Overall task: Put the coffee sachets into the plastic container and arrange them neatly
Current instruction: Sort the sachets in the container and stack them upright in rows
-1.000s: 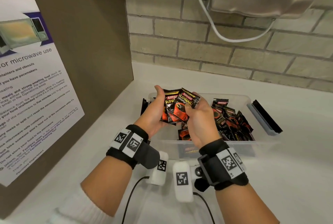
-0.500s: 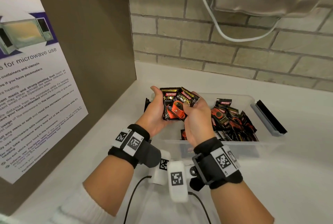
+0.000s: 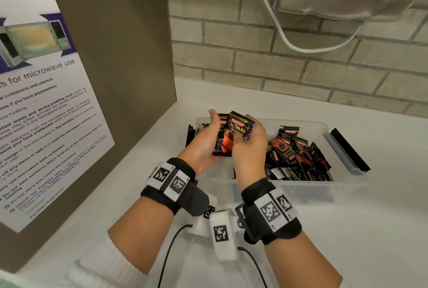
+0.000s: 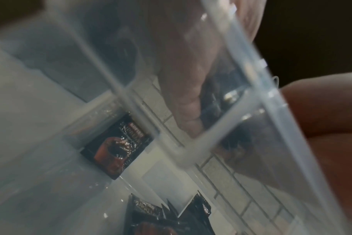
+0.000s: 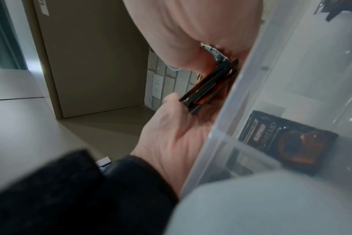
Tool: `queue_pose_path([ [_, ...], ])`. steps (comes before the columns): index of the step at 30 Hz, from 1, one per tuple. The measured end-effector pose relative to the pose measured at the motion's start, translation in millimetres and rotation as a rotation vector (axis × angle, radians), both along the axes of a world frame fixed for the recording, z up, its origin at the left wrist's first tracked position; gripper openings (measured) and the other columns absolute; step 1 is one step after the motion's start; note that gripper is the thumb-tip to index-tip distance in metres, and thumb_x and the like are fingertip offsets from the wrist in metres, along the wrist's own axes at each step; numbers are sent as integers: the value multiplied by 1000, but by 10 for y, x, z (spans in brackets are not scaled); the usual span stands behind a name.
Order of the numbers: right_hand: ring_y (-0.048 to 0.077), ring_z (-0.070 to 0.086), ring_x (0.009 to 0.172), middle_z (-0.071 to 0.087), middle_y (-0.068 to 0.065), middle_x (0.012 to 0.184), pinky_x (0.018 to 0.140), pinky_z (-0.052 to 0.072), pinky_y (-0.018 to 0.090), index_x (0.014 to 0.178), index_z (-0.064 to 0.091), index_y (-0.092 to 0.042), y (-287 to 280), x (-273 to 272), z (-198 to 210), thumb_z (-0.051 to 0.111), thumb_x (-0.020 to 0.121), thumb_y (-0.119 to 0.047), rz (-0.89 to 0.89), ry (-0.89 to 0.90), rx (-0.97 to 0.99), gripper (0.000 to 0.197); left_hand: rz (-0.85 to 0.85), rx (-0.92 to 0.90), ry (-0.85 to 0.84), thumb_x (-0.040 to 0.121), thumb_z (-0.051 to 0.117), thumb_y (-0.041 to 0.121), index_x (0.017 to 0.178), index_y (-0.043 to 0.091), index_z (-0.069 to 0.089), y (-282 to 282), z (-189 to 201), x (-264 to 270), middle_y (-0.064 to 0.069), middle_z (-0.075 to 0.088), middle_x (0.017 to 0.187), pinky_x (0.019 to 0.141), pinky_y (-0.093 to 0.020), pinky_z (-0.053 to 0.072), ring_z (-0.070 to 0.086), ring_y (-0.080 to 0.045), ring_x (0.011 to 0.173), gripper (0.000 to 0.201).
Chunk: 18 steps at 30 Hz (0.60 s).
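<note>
Both hands hold one small stack of black-and-red coffee sachets [image 3: 231, 134] above the left end of the clear plastic container [image 3: 301, 185]. My left hand [image 3: 208, 139] cups the stack from the left with its thumb over the top edge. My right hand [image 3: 253, 134] grips it from the right, thumb on the front sachet. In the right wrist view the stack [image 5: 209, 85] shows edge-on between the two hands. A loose pile of sachets [image 3: 296, 158] fills the container's right half. A single sachet [image 5: 287, 139] lies flat on the floor of the left half, also visible as the lone sachet [image 4: 119, 147].
The container sits on a white counter [image 3: 382, 218] against a brick wall [image 3: 254, 56]. A brown side panel with a microwave notice [image 3: 46, 114] stands close on the left. Black latches [image 3: 347, 151] stick out from the container's ends. A white cable [image 3: 301, 46] hangs above.
The two hands stay over the container's left end. The fanned sachets have been pushed closer together into a tighter stack.
</note>
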State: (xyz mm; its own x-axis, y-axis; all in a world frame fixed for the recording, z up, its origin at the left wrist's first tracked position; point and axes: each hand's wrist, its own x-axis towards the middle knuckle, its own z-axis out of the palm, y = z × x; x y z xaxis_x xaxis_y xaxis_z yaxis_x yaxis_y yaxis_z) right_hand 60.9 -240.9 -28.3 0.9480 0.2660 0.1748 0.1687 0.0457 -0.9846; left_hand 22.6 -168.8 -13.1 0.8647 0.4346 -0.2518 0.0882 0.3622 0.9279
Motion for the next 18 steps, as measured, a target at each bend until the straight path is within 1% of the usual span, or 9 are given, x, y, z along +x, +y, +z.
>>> queue_pose_path([
  [2,20,55,116,54,5,126,96,51,41,134,42,-19,-86,47,26,45,91,4,26,79,83,49,2,-39,-9,91,19,63,107,22,57,33,-12,-15,-12,68,110,95,-42,49,64,-25,106,58],
  [4,16,56,114,53,2,127,89,55,30,140,35,-19,-201,97,81,41,93,7,119,149,196,54,34,-95,-32,88,18,67,117,18,56,70,-17,-27,-14,67,114,86,-42,53,64,-27,105,67],
  [5,16,55,116,52,2,130,91,53,28,143,32,-18,-238,107,107,41,93,9,179,142,211,57,35,-104,-40,88,17,68,118,18,55,81,-23,-23,-14,67,113,82,-42,54,65,-27,104,70],
  [8,16,45,128,40,5,144,104,43,31,147,25,-19,-243,96,137,44,93,6,292,38,39,62,-8,-68,-24,86,14,70,113,20,58,65,-14,-11,-10,70,107,73,-39,58,68,-23,98,72],
  [11,12,44,117,35,5,138,95,45,20,146,24,-24,-199,92,109,48,93,0,247,-68,-112,63,-53,-41,-14,84,9,72,113,23,59,48,-15,-14,-8,71,106,70,-37,58,69,-20,96,75],
  [13,13,43,113,33,7,133,100,46,30,144,27,-23,-156,85,95,49,91,1,209,-103,-127,62,-79,-11,-11,84,7,72,119,24,57,41,-11,-22,-6,71,108,69,-36,59,69,-17,97,77],
  [15,20,43,114,30,5,129,103,42,38,142,31,-22,-90,84,63,51,88,2,150,-152,-167,62,-101,6,-9,83,7,73,123,25,56,37,-17,-30,-5,70,111,72,-35,58,68,-15,99,78],
  [16,20,40,113,29,3,126,104,41,38,141,33,-21,-57,85,42,52,86,2,115,-182,-198,62,-105,14,-10,83,8,73,120,26,57,32,-15,-34,-5,68,113,74,-35,57,67,-15,100,77],
  [18,14,29,109,28,3,127,105,38,37,138,38,-20,-19,79,22,53,85,2,76,-245,-278,59,-118,38,-9,84,10,72,111,28,60,22,-11,-40,-6,66,115,78,-34,56,65,-14,101,72],
])
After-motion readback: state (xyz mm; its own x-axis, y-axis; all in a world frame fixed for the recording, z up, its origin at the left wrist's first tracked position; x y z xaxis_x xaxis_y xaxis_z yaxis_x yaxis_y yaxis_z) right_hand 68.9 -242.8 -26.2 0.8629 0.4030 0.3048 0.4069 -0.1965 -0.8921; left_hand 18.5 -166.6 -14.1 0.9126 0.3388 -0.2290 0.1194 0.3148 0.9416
